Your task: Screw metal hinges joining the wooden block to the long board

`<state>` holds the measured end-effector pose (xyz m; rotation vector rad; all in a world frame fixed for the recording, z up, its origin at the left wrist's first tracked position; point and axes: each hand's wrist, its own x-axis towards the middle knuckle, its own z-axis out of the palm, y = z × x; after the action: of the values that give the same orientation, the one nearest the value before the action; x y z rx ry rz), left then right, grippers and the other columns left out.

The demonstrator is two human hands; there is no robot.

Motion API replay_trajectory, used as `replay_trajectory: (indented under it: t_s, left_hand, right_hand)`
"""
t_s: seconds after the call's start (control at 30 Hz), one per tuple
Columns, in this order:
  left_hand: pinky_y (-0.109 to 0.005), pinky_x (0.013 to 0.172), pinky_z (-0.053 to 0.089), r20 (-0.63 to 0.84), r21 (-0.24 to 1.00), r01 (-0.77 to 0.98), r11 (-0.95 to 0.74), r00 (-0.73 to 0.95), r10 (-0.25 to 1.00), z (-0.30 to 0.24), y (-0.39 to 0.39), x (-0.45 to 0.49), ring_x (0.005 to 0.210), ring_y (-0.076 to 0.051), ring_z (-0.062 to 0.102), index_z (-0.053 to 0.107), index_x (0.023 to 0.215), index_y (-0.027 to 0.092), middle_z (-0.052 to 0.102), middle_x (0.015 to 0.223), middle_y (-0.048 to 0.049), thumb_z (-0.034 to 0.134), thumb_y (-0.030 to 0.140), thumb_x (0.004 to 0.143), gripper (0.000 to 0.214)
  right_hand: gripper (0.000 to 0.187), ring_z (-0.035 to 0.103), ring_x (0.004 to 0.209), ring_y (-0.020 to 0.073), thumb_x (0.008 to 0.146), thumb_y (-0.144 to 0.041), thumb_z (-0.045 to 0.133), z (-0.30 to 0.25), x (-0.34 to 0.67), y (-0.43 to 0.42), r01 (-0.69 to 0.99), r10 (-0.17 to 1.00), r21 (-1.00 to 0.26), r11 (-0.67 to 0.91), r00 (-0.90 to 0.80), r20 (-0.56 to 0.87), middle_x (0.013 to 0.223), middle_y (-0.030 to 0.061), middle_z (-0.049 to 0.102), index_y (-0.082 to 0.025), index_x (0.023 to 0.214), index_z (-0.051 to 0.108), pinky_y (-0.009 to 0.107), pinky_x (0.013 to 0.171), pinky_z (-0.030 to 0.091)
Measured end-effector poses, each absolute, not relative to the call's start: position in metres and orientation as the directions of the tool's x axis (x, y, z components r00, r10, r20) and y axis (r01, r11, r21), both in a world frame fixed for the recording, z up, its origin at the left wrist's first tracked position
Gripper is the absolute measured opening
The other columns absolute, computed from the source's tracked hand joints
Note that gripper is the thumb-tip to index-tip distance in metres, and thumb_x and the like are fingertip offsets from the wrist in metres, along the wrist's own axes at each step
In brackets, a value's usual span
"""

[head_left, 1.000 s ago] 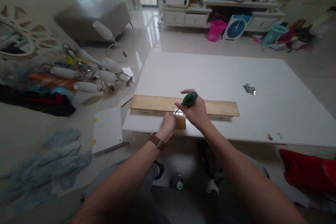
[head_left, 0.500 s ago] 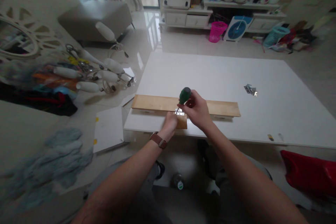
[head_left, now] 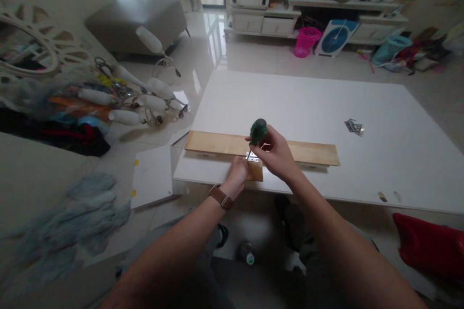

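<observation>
Just below the middle of the frame, the right hand (head_left: 278,154) has the green and black handle of a screwdriver (head_left: 258,132) between thumb and curled fingers. The handle stands steeply and leans a little to the right at its top; the shaft runs down to a small silver hinge (head_left: 253,157). From my distance I cannot tell whether the tip sits in a screw.

Left of it, the left hand (head_left: 237,172) is half curled, its fingertips by the hinge and against a small wooden block (head_left: 255,172). I cannot tell whether it pinches anything. Brown-strapped watch (head_left: 222,198) on that wrist.

The hinge lies where the block meets the near edge of a long wooden board (head_left: 217,143). I note the board crossing left of centre to right of centre, near the front edge of a white table (head_left: 300,106).

Right of centre on the same table, well apart from the hands: a loose heap of metal hinges (head_left: 354,127). Upper right, on the floor, I log a pink basket (head_left: 306,42) just beside a blue and white fan (head_left: 335,37). Lower right edge: something red (head_left: 427,241), unclear to me.
</observation>
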<state>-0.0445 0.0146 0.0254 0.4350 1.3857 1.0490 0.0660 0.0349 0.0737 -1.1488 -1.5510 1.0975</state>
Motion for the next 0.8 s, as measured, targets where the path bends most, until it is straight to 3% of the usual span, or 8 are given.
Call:
replay_trajectory:
  t_s: [0.23, 0.37, 0.6, 0.8]
  left_hand:
    - [-0.028, 0.072, 0.054, -0.596, 0.799, -0.254, 0.544, -0.222, 0.772, 0.017, 0.015, -0.043, 0.078, -0.022, 0.073, 0.070, 0.082, 0.017, 0.075, 0.075, -0.0065, 0.056, 0.004, 0.085, 0.019]
    - [-0.030, 0.075, 0.056, -0.559, 0.821, -0.279, 0.498, -0.217, 0.800, 0.014, 0.014, -0.043, 0.083, -0.024, 0.075, 0.071, 0.085, 0.017, 0.077, 0.078, -0.0064, 0.057, 0.007, 0.085, 0.018]
    - [-0.030, 0.078, 0.056, -0.511, 0.843, -0.288, 0.455, -0.165, 0.843, 0.014, 0.014, -0.043, 0.085, -0.024, 0.076, 0.074, 0.080, 0.016, 0.078, 0.076, -0.0090, 0.057, 0.006, 0.082, 0.020]
    - [-0.027, 0.078, 0.055, -0.540, 0.822, -0.328, 0.466, -0.186, 0.821, 0.015, 0.015, -0.042, 0.086, -0.023, 0.077, 0.076, 0.083, 0.017, 0.079, 0.076, -0.0073, 0.060, 0.005, 0.084, 0.020]
  right_hand:
    - [0.028, 0.063, 0.074, 0.0197, 0.077, -0.037, 0.082, 0.066, 0.068, 0.034, 0.358, 0.971, -0.906, 0.225, -0.007, 0.238, 0.085, 0.0023, 0.071, -0.023, 0.099, 0.069, 0.038, 0.071, 0.053]
    - [0.031, 0.068, 0.081, 0.0210, 0.075, -0.034, 0.081, 0.068, 0.068, 0.029, 0.289, 0.970, -0.928, 0.236, -0.018, 0.241, 0.092, 0.0042, 0.076, -0.023, 0.102, 0.070, 0.040, 0.078, 0.055]
    - [0.029, 0.066, 0.072, 0.0155, 0.081, -0.026, 0.072, 0.073, 0.071, 0.029, 0.161, 0.972, -0.967, 0.200, -0.156, 0.175, 0.103, 0.0038, 0.076, -0.025, 0.108, 0.063, 0.033, 0.064, 0.053]
    - [0.029, 0.057, 0.062, 0.0141, 0.076, -0.030, 0.082, 0.075, 0.071, 0.033, 0.357, 0.979, -0.912, 0.204, -0.067, 0.192, 0.079, -0.0026, 0.065, -0.026, 0.097, 0.063, 0.033, 0.060, 0.049]
